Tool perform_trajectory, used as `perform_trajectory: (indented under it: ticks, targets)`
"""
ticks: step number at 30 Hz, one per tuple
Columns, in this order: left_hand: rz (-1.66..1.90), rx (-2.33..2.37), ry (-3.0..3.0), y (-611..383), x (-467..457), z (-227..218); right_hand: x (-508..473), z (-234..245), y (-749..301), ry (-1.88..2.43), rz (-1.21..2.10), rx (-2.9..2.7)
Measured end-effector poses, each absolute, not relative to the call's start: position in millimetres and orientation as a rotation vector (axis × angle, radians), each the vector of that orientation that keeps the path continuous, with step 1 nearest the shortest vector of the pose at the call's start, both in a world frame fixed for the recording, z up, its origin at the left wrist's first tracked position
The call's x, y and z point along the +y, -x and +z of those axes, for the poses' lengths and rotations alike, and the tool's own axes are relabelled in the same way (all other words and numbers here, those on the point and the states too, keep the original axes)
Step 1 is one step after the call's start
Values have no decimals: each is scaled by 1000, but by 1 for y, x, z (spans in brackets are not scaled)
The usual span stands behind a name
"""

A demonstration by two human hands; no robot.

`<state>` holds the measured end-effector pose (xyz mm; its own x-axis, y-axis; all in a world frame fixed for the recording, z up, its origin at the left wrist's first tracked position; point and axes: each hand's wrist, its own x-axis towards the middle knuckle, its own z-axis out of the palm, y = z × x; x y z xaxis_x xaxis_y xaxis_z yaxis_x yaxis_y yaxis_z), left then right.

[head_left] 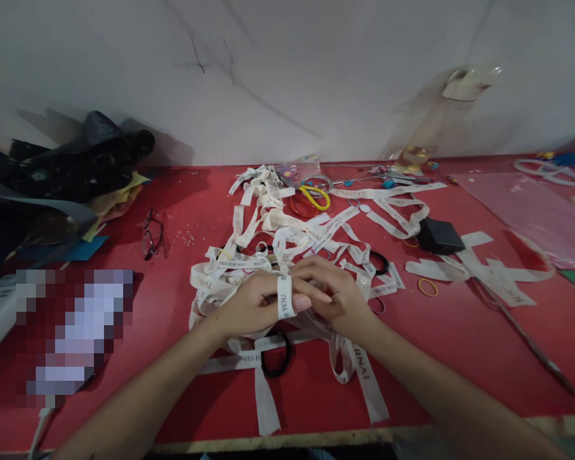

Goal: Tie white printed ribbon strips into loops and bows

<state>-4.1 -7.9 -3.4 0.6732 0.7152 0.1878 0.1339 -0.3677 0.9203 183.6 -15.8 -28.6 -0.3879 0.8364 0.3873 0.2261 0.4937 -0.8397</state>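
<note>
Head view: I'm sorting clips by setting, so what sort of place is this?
Probably a small craft or packing workbench: a red table strewn with printed white ribbon, rubber bands and yellow-handled scissors, against a plain wall.

A single head-worn camera looks forward and down from the near edge of a red table (pixel 460 332), close above it. The person's forearms enter from the bottom corners of the view. The table's far edge meets a white wall (pixel 287 70) filling the upper third. The wide lens bends the table's side edges.
</note>
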Motion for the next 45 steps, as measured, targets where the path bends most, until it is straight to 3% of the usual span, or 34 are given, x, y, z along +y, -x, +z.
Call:
perform_trajectory:
  ticks: [7,17,45]
  targets:
    - [799,695,-1650,4,-8,-4,-17,-21,-179,882,748,-1863]
    - [830,804,-1882,2,-7,-5,-18,-24,-178,940,708,-1897]
    - [963,845,-2355,-1,-7,-8,-21,-25,-180,1130,1128,-1725]
